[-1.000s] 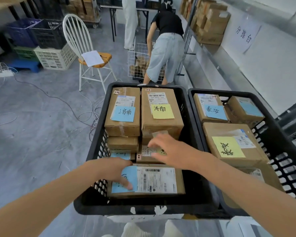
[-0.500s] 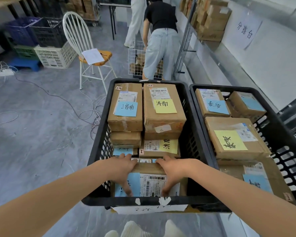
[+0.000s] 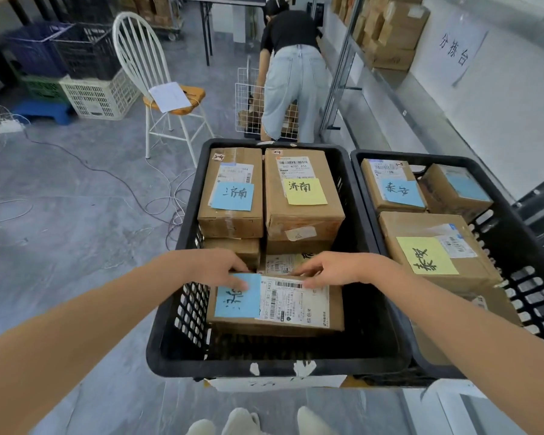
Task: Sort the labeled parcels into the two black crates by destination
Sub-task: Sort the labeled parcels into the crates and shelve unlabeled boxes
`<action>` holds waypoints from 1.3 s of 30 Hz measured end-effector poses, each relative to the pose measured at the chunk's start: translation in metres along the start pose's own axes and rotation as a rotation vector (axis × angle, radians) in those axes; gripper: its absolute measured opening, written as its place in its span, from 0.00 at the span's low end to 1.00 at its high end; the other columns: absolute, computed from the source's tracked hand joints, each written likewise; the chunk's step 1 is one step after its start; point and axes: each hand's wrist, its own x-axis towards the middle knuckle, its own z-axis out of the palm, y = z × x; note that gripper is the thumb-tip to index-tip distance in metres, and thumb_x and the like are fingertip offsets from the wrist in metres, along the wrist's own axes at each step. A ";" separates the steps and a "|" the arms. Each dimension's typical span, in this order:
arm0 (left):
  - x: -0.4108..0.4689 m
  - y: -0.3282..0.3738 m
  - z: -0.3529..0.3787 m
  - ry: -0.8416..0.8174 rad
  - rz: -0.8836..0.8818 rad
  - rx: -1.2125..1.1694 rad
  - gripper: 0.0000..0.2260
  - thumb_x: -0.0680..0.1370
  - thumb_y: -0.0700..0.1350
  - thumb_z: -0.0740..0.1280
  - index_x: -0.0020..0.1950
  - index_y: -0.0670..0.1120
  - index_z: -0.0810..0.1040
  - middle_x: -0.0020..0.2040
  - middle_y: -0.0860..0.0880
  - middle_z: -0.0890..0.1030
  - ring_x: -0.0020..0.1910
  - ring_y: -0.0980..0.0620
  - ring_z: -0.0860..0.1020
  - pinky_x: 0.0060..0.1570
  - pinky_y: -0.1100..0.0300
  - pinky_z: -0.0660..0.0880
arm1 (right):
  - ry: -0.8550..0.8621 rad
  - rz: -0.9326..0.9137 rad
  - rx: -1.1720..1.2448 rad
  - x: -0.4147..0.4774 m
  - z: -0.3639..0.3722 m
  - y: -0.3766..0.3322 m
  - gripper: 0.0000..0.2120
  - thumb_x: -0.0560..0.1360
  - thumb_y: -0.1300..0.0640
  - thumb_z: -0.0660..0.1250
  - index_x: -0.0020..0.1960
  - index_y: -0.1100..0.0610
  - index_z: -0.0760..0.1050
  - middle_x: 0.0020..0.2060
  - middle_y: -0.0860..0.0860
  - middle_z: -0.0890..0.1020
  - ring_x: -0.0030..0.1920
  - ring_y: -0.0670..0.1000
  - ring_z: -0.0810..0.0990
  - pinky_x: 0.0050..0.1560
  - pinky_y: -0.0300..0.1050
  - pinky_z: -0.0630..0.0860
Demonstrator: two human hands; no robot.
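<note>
Left hand [image 3: 214, 266] and right hand [image 3: 333, 268] have shifted to the parcel [image 3: 296, 312] far edge, clamping it. Rigid carton, probably light; hold by corners.

Brown parcels [image 3: 302, 211] with blue or yellow notes lie flat, seemingly stacked, in two black crates [image 3: 264, 367].

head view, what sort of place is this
Most likely a parcel sorting area in a small warehouse. Black crates hold cardboard parcels tagged with handwritten destination notes, a wall sign reads 分拣台 (sorting station), and shelving beside it is stacked with more boxes.
</note>
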 end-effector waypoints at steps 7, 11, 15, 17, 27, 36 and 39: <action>-0.005 0.003 0.028 0.193 0.048 0.176 0.38 0.73 0.70 0.62 0.78 0.54 0.56 0.73 0.55 0.67 0.68 0.53 0.70 0.65 0.53 0.70 | 0.046 -0.033 -0.332 -0.005 0.040 0.004 0.58 0.64 0.32 0.74 0.79 0.46 0.42 0.77 0.46 0.51 0.77 0.52 0.52 0.77 0.56 0.54; -0.011 0.008 0.045 0.169 0.064 0.376 0.49 0.66 0.74 0.67 0.78 0.54 0.50 0.71 0.54 0.67 0.66 0.51 0.70 0.62 0.54 0.70 | 0.113 -0.073 -0.482 -0.003 0.052 0.004 0.59 0.63 0.39 0.78 0.79 0.46 0.40 0.77 0.49 0.53 0.76 0.53 0.55 0.76 0.56 0.57; -0.008 0.007 0.041 0.205 0.059 0.408 0.47 0.66 0.73 0.67 0.77 0.53 0.53 0.67 0.54 0.70 0.62 0.51 0.72 0.56 0.55 0.73 | 0.143 -0.079 -0.504 -0.002 0.048 0.002 0.57 0.65 0.41 0.78 0.79 0.46 0.41 0.78 0.50 0.55 0.76 0.52 0.57 0.75 0.54 0.60; -0.005 0.006 0.038 0.277 0.069 0.438 0.48 0.66 0.73 0.67 0.77 0.51 0.54 0.69 0.53 0.68 0.64 0.51 0.71 0.59 0.54 0.73 | 0.173 -0.060 -0.508 -0.001 0.044 0.003 0.57 0.66 0.40 0.77 0.80 0.47 0.40 0.78 0.51 0.53 0.77 0.53 0.56 0.75 0.55 0.59; -0.016 0.006 0.034 0.423 0.090 0.502 0.44 0.69 0.70 0.64 0.77 0.49 0.55 0.67 0.52 0.67 0.63 0.52 0.68 0.60 0.55 0.73 | 0.322 -0.095 -0.499 -0.003 0.035 -0.002 0.55 0.66 0.41 0.76 0.80 0.50 0.46 0.70 0.50 0.63 0.68 0.53 0.64 0.68 0.51 0.67; -0.014 0.010 0.026 0.481 -0.005 0.599 0.43 0.72 0.68 0.65 0.77 0.45 0.57 0.71 0.48 0.64 0.67 0.48 0.66 0.62 0.51 0.74 | 0.504 -0.037 -0.473 0.001 0.033 -0.003 0.51 0.68 0.42 0.74 0.80 0.44 0.45 0.71 0.50 0.60 0.69 0.53 0.61 0.64 0.54 0.71; -0.013 0.011 0.024 0.480 0.006 0.595 0.42 0.71 0.68 0.67 0.77 0.46 0.58 0.69 0.49 0.65 0.65 0.49 0.68 0.59 0.51 0.76 | 0.528 -0.024 -0.497 0.000 0.033 -0.004 0.51 0.67 0.42 0.75 0.79 0.45 0.47 0.68 0.49 0.62 0.67 0.53 0.63 0.58 0.50 0.74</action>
